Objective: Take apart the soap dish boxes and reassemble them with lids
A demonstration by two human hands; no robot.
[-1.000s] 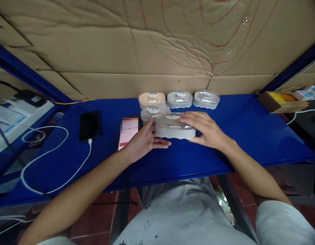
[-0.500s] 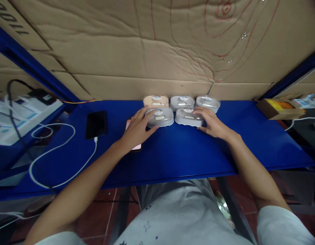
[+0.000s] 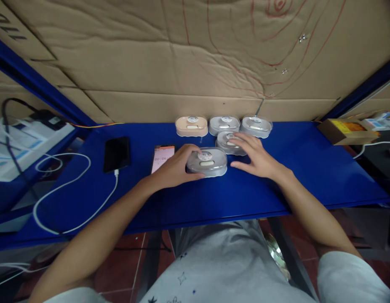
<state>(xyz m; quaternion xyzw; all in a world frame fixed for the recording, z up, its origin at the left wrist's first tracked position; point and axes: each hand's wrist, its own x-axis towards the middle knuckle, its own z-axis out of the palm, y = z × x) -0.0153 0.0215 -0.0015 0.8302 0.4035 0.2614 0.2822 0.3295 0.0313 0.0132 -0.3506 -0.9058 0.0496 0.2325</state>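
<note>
A grey oval case with a clear cover and round sticker (image 3: 215, 164) is gripped at its left end by my left hand (image 3: 176, 166), thumb in front and fingers behind. My right hand (image 3: 256, 155) has its fingers spread over the right side of a second grey case (image 3: 225, 145), its thumb apart from the case. In the back row stand a peach-coloured case (image 3: 191, 129) and two more grey ones, a middle case (image 3: 224, 126) and a right-hand case (image 3: 256, 128).
A phone with a lit timer screen (image 3: 163, 153) lies behind my left wrist. Further left are a dark phone (image 3: 117, 153) and its white charging cable (image 3: 87, 155). A cardboard panel (image 3: 134, 101) closes off the back; a small open box (image 3: 346, 131) sits at right.
My left hand has brought the front-left grey case toward me and rightward, away from the peach one. My right hand has stayed near the other front case, with its thumb spread wider.
</note>
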